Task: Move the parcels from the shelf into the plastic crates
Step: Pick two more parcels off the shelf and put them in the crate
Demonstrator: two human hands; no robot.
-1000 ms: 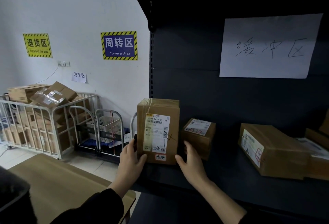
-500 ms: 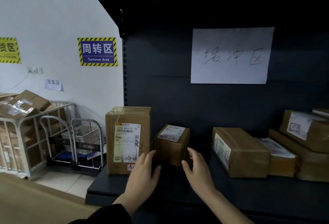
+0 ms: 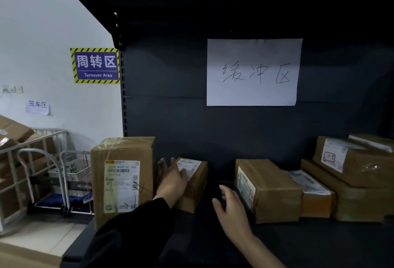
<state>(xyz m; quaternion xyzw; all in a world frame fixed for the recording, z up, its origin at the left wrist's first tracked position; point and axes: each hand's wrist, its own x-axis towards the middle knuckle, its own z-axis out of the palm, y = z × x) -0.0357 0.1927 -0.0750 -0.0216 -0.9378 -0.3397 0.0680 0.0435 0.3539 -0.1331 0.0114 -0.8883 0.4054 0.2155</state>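
Shifting from tall parcel (image 3: 123, 178), left standing lower left of centre, to small parcel (image 3: 195, 191) at shelf (image 3: 319, 244) centre: left hand (image 3: 171, 179) laid on its top, right hand (image 3: 231, 206) held beside; both grips released, nothing lifted.

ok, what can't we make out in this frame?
Head view:
- small parcel: left side and part of the label hidden by the left hand; whether it grips yet is unclear.
- tall parcel: label print too small and blurred.
- stacked parcels: cut off by the right edge.
- flat parcel: left part hidden by the long parcel.
- plastic crates: none clearly in view.
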